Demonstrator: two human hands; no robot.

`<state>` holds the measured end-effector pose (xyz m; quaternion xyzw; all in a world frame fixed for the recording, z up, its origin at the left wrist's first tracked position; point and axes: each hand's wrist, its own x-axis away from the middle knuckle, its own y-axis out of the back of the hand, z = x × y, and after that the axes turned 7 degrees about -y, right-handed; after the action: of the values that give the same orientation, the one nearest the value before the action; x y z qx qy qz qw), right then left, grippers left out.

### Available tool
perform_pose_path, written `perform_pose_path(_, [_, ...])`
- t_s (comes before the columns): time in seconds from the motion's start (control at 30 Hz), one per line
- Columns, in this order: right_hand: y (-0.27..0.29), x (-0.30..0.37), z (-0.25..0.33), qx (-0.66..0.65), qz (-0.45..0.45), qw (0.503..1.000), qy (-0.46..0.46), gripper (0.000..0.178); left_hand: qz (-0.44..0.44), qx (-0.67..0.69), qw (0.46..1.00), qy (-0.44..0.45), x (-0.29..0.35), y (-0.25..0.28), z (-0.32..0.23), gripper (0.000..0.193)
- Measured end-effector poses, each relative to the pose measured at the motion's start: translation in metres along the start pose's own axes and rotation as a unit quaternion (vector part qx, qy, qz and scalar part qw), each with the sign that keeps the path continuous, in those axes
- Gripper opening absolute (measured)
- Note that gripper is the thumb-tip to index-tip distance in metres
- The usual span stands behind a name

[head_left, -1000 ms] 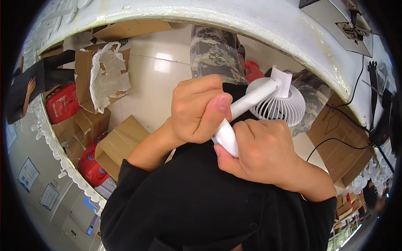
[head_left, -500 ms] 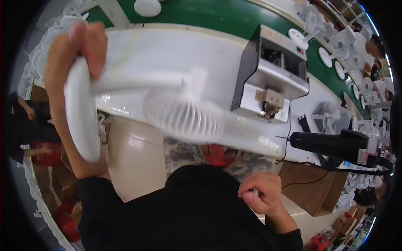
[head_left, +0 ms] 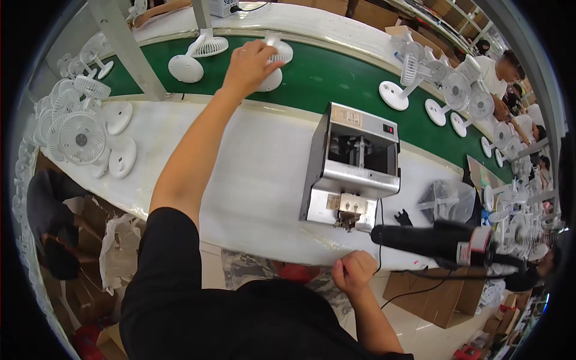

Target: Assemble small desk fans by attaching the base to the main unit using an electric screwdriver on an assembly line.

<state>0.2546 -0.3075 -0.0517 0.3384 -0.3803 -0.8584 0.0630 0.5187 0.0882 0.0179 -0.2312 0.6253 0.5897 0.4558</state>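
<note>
Left hand (head_left: 249,65) is at a fan (head_left: 284,51) on the green belt (head_left: 327,81), fingers over it; can't tell if it's gripping. Another fan (head_left: 186,68) lies just left of that hand. Right hand (head_left: 355,271) is curled in a loose fist, driver (head_left: 414,238) just right of it, machine (head_left: 363,179) beyond.

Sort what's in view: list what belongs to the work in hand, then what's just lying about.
Seems part of the work:
- white fan at the left hand
- green belt under that fan
- perhaps the black power tool near the right hand

Seems just lying about:
- cardboard box below the bench
- torn white plastic
</note>
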Motion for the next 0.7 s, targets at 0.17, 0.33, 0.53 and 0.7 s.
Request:
perform_pose_path(0.17, [-0.005,-0.016,0.009,0.031,0.01,0.999,-0.007,0.015,0.261,0.208,0.942,-0.026,-0.088,-0.01,-0.054,0.026])
perform_pose_path(0.33, [-0.007,-0.02,0.009,0.042,0.013,0.999,-0.01,0.016,0.443,0.286,0.826,-0.197,-0.165,-0.061,-0.14,0.034])
perform_pose_path(0.53, [-0.015,-0.016,0.008,0.028,-0.018,0.999,0.006,0.018,0.294,0.121,0.883,-0.346,-0.237,-0.131,-0.225,0.041])
perform_pose_path(0.7, [-0.02,-0.012,0.006,0.042,-0.026,0.999,-0.002,0.018,0.343,0.001,0.901,-0.264,-0.23,-0.192,-0.197,0.043])
